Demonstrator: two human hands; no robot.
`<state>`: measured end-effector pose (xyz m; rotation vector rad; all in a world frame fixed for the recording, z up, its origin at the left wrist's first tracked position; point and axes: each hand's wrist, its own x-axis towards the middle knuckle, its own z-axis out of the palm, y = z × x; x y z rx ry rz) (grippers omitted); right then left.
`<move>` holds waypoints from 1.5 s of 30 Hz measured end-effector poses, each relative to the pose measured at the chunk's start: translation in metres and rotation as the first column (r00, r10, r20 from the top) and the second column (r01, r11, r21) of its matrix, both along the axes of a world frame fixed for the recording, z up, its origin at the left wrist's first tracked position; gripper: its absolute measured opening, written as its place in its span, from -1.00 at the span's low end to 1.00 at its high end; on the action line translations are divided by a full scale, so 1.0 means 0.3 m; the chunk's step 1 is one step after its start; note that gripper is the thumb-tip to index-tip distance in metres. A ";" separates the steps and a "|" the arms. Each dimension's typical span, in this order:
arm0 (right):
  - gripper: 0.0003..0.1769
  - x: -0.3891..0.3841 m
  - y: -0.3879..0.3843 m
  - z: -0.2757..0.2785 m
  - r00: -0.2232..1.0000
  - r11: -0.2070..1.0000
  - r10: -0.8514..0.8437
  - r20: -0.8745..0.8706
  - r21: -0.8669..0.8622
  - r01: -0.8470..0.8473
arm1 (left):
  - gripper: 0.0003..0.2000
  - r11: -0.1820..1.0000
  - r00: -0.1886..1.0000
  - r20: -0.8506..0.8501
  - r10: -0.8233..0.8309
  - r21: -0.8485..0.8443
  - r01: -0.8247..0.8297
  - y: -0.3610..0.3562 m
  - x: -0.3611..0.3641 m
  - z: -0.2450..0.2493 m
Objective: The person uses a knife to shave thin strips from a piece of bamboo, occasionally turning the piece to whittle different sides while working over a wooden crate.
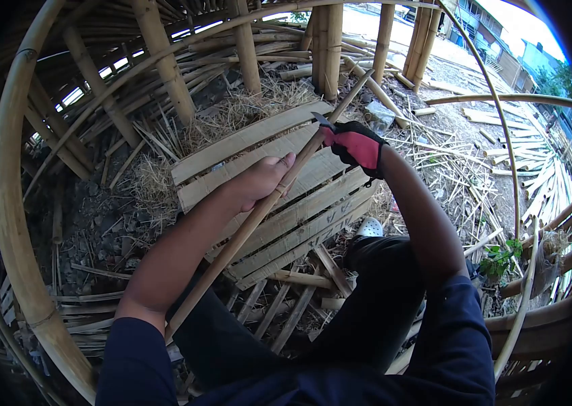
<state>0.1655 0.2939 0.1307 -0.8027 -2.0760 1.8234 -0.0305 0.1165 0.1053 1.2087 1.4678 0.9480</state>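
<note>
Nearest, along the bottom edge: two dark blue sleeves, and between them black trousers on bent legs. Just past the knee, a white perforated shoe.

In the middle of the scene, a bare left hand curled around a long thin bamboo stick, thumb lying along the top, fingers wrapped underneath and mostly hidden. Stick on a diagonal, from near left beside the left forearm to far right, its far tip close to a cluster of upright bamboo poles.

Slightly farther and to the right along the same stick, a right hand in a red and black glove, clenched tight around a knife. Short dark blade jutting from the far-left side of the glove and resting against the stick. Handle hidden inside the fist.

Beneath both hands, a pallet of pale wooden slats flat on the ground. Far left of it, a heap of dry straw over dark earth.

At the left edge, a thick bamboo hoop sweeping from far to near. On the right, scattered split bamboo strips across the ground, and near right a small green plant.
</note>
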 end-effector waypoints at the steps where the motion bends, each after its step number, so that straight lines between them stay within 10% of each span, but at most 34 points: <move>1: -0.73 0.003 0.002 -0.001 1.000 1.000 0.009 -0.011 -0.008 -0.009 | -0.48 0.998 0.996 -0.058 0.064 0.012 -0.064 -0.003 0.014 0.015; 12: -0.79 -0.077 -0.009 -0.057 0.956 0.946 -0.107 -0.274 -0.323 0.014 | -0.40 0.970 0.871 -0.443 0.210 0.209 -0.127 0.100 -0.054 0.204; 21: -0.63 -0.075 -0.145 -0.036 0.971 0.980 0.013 -0.239 -0.188 -0.059 | -0.44 0.599 0.751 0.073 0.656 0.556 -0.577 0.296 -0.449 0.492; 29: -0.65 -0.041 -0.191 0.039 0.700 0.896 -0.339 -0.629 0.011 0.444 | -0.58 0.457 0.831 0.301 0.469 0.722 -0.519 0.253 -0.408 0.731; 35: -0.53 -0.032 -0.266 0.064 0.835 0.883 -0.206 -0.511 0.271 0.384 | -0.74 0.451 0.823 0.511 0.246 0.692 -0.564 0.225 -0.276 0.681; 39: -0.38 -0.072 -0.204 -0.002 0.588 0.978 -0.127 -0.798 -0.002 0.209 | -0.79 0.477 0.841 0.540 -0.032 0.748 -0.461 0.165 -0.135 0.557; 45: -0.53 -0.083 -0.152 -0.016 0.627 0.940 -0.131 -0.768 0.105 0.325 | -0.90 0.565 0.798 0.576 -0.177 0.724 -0.396 0.058 0.032 0.261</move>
